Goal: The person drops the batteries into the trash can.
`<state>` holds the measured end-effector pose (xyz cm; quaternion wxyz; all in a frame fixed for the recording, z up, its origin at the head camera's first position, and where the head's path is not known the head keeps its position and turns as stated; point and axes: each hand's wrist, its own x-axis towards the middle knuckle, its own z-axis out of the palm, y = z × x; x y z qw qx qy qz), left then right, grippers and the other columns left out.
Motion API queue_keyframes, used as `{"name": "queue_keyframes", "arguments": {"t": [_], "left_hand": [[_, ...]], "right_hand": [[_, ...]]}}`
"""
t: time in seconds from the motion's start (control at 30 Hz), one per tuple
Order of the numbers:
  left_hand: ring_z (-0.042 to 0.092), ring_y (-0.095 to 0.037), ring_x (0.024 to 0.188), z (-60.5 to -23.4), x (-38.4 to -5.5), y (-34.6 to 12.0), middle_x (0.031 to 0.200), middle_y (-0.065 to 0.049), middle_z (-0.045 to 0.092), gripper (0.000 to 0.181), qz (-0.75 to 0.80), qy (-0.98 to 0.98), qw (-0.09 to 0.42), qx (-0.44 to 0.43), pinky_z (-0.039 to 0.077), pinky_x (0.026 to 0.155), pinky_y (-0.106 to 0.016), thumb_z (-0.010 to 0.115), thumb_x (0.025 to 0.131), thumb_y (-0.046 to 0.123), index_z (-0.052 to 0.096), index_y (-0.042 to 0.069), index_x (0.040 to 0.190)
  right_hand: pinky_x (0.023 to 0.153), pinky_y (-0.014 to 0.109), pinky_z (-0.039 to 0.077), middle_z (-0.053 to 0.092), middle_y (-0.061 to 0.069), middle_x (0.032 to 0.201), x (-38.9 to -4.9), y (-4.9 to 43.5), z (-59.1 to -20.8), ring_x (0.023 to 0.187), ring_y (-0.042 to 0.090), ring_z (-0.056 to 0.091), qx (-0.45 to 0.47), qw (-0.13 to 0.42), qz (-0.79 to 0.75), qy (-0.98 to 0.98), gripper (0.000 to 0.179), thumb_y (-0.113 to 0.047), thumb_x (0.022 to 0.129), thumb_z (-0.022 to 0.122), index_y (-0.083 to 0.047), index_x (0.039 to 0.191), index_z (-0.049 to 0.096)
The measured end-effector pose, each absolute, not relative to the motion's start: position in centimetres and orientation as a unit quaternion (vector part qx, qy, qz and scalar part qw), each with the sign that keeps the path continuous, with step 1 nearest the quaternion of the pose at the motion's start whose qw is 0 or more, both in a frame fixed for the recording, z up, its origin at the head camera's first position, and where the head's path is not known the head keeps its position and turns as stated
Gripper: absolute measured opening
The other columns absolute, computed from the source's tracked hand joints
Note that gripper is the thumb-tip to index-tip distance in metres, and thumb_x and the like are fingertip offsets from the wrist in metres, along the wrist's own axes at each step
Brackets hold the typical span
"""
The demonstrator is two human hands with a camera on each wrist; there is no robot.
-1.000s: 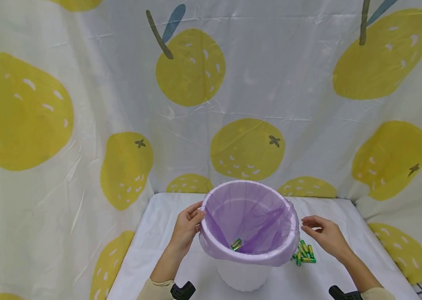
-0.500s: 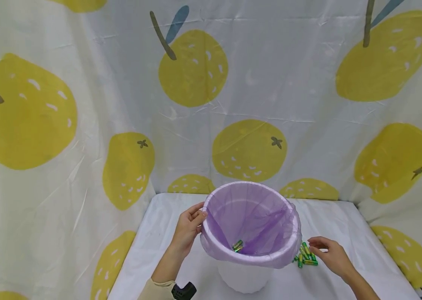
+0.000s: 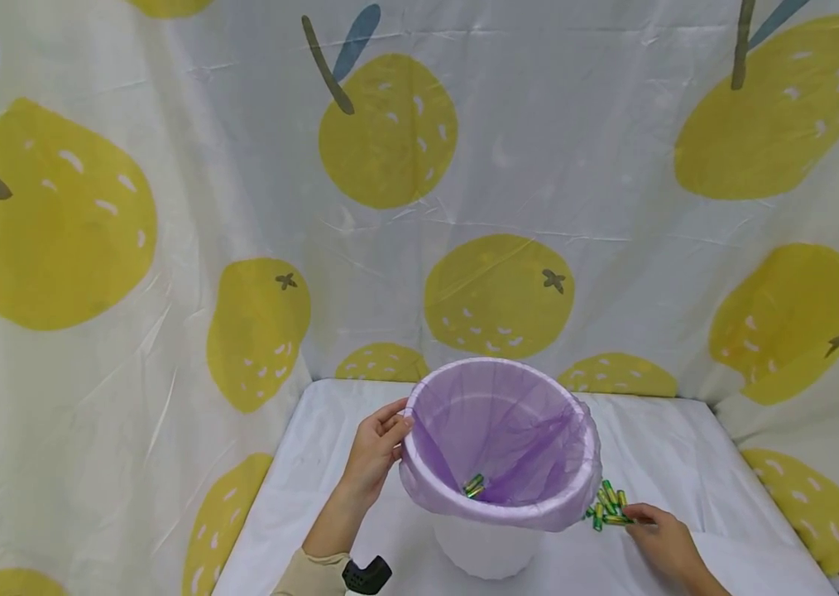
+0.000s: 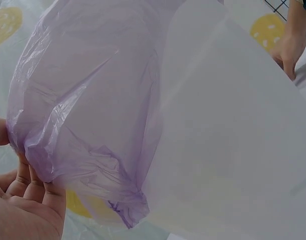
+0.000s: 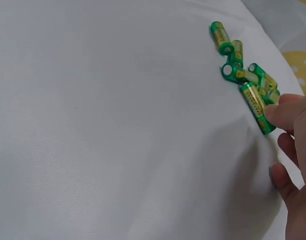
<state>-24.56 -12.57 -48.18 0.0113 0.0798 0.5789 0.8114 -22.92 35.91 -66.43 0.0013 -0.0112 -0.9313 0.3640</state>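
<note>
A white trash bin (image 3: 490, 550) stands on the table, lined with a purple bag (image 3: 583, 497) folded over its rim. My left hand (image 3: 375, 451) grips the rim at its left side, thumb outside and fingers against the bag; the left wrist view shows the bag bunched beside that hand (image 4: 30, 200). Inside the bin lie a few green batteries (image 3: 473, 487). Right of the bin, several green and yellow batteries (image 3: 606, 497) form a loose pile. My right hand (image 3: 661, 538) reaches down there, its thumb and forefinger pinching the nearest battery (image 5: 258, 107), which still lies on the cloth.
A white cloth covers the table (image 3: 658, 439). Behind and at both sides hangs a curtain (image 3: 576, 124) printed with yellow fruit. The bin stands close to the left of the battery pile and hides part of it in the head view.
My right hand has moved down from beside the bin's rim to the battery pile and taken hold of one battery. The left hand keeps its grip on the bin.
</note>
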Motion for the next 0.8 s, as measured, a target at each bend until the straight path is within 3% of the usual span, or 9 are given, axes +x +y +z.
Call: {"name": "queue_keyframes", "arguments": {"t": [0.27, 0.5, 0.63, 0.8], "left_hand": [[0.063, -0.009, 0.079, -48.2, -24.4, -12.7, 0.089, -0.001, 0.063, 0.049, 0.818, 0.571, 0.013, 0.075, 0.055, 0.067, -0.023, 0.063, 0.099, 0.0, 0.047, -0.015, 0.143], [0.062, -0.009, 0.08, -48.2, -24.5, -12.5, 0.088, 0.0, 0.063, 0.05, 0.814, 0.575, 0.017, 0.085, 0.054, 0.068, -0.023, 0.064, 0.098, 0.001, 0.047, -0.015, 0.143], [0.062, -0.009, 0.078, -48.2, -24.5, -12.5, 0.087, 0.0, 0.063, 0.049, 0.817, 0.571, 0.017, 0.079, 0.054, 0.067, -0.023, 0.063, 0.098, 0.001, 0.048, -0.014, 0.142], [0.063, -0.009, 0.079, -48.4, -24.6, -12.6, 0.087, 0.0, 0.063, 0.048, 0.818, 0.569, 0.015, 0.081, 0.054, 0.067, -0.023, 0.063, 0.099, 0.001, 0.048, -0.014, 0.142]], "right_hand": [[0.091, 0.063, 0.047, 0.069, 0.023, 0.11, -23.0, 35.5, -67.8, 0.108, 0.049, 0.062, -0.018, 0.019, 0.348, -0.937, 0.027, -0.009, 0.085, 0.08, 0.003, 0.108, 0.072], [0.091, 0.06, 0.05, 0.072, 0.011, 0.102, -22.6, 35.7, -68.3, 0.103, 0.041, 0.066, -0.007, 0.019, 0.337, -0.941, 0.019, -0.008, 0.087, 0.078, -0.002, 0.104, 0.075], [0.091, 0.058, 0.05, 0.072, 0.012, 0.103, -22.6, 35.8, -68.5, 0.102, 0.04, 0.067, -0.004, 0.025, 0.339, -0.94, 0.019, -0.011, 0.088, 0.078, -0.001, 0.105, 0.075], [0.087, 0.051, 0.053, 0.071, 0.006, 0.099, -22.8, 35.8, -68.9, 0.095, 0.03, 0.067, -0.001, 0.03, 0.335, -0.942, 0.019, -0.008, 0.088, 0.078, -0.002, 0.105, 0.075]]}}
